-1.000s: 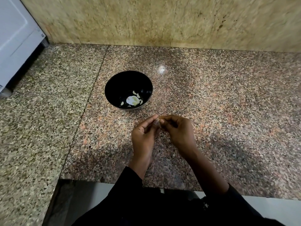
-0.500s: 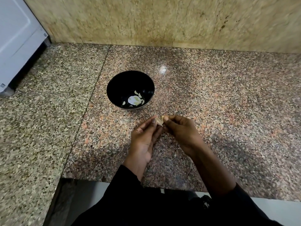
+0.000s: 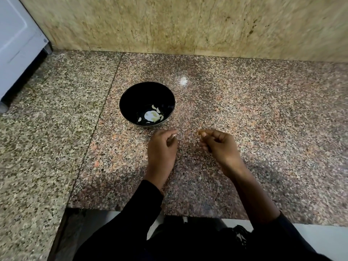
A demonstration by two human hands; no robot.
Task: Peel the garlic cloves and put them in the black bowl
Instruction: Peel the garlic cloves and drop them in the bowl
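We see the left hand (image 3: 162, 149) just below the black bowl (image 3: 131, 97), its fingers curled and pinching a small pale garlic clove (image 3: 173, 136) at the tips. The right hand (image 3: 220, 146) hovers apart from it over the granite tabletop (image 3: 263, 119), fingers curled with thumb and forefinger pinched on a small brownish scrap, likely peel (image 3: 201, 132). Several peeled cloves (image 3: 153, 115) lie inside the bowl.

left hand (image 3: 162, 147) sat at 9 o'clock of right hand (image 3: 219, 146), well apart. both had fingers curled, tips pinched, pointing 12 o'clock. forearms in dark sleeves (image 3: 143, 210).
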